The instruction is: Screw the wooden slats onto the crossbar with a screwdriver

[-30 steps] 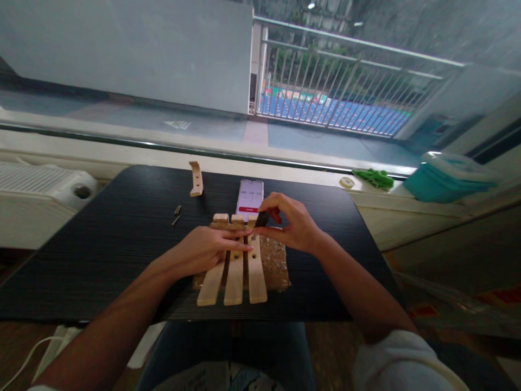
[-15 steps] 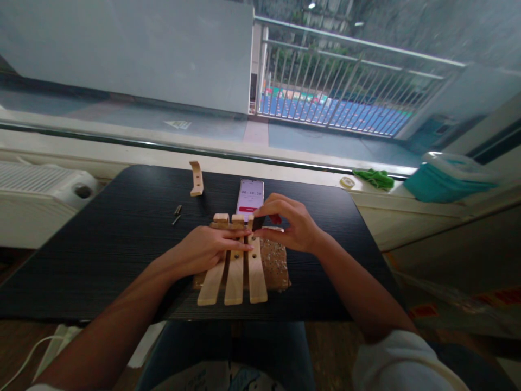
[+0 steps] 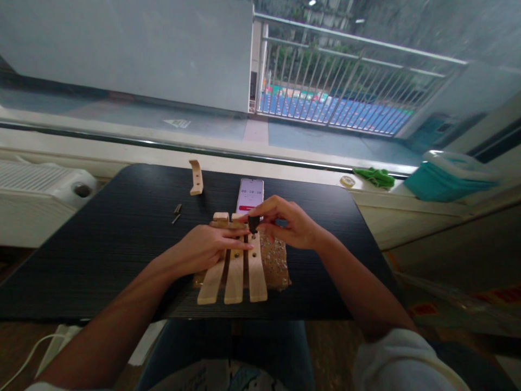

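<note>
Three pale wooden hooks lie side by side across a brown board (image 3: 277,266) that looks wrapped in clear plastic: a left hook (image 3: 210,287), a middle hook (image 3: 234,285) and a right hook (image 3: 257,279). My left hand (image 3: 205,244) rests flat over them with fingers stretched to the right one. Between the fingertips of my right hand (image 3: 288,222) is a stubby black screwdriver (image 3: 253,222), upright with its lower end at the upper hole of the right hook. That hook's lower hole shows dark below my fingers.
Another wooden hook (image 3: 197,179) stands at the back of the black table (image 3: 101,255). Several small screws (image 3: 177,208) lie left of my hands. A phone (image 3: 250,194) showing a timer lies behind the board. On the sill are a roll of tape (image 3: 347,181) and a green cloth (image 3: 375,176).
My right hand has turned the screwdriver and shifted slightly left, so its black handle shows more plainly over the right hook. The left hand has stayed in place.
</note>
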{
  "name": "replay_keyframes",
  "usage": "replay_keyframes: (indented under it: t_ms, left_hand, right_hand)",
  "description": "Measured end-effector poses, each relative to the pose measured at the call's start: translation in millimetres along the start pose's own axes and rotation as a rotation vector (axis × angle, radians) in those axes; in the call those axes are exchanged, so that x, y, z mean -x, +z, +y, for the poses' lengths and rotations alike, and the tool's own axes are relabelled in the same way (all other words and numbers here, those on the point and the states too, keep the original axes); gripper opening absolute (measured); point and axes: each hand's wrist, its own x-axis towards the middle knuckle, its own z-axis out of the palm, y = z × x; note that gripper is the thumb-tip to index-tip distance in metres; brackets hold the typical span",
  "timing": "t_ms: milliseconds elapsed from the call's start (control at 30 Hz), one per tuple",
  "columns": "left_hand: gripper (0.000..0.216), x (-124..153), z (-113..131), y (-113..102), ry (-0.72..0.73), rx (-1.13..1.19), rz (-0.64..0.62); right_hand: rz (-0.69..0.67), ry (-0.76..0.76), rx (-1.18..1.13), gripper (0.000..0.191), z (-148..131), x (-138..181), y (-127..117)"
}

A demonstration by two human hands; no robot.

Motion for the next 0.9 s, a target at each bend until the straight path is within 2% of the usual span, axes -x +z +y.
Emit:
replay_keyframes:
  t_ms: [333,533,733,900]
  left_hand:
    - [0.057,-0.3,2.1,-2.7,-0.022,0.002,-0.010]
    - [0.057,-0.9,2.5,-3.0,-0.039,-0.004,-0.035]
    - [0.057,-0.9,1.9,-2.4,-0.047,-0.024,-0.036]
    - [0.058,-0.7,2.5,-2.8,-0.040,-0.023,-0.028]
  right_hand:
    - [0.145,-0.071,0.200,0.022,5.4,-0.4,-0.9]
    - [0.231,-0.164,0.345,0.022,6.9,0.6,-0.3]
    - [0.262,-0.226,0.489,0.025,9.7,2.5,-0.1]
    - [0.270,-0.206,0.536,0.026,10.8,3.4,0.9]
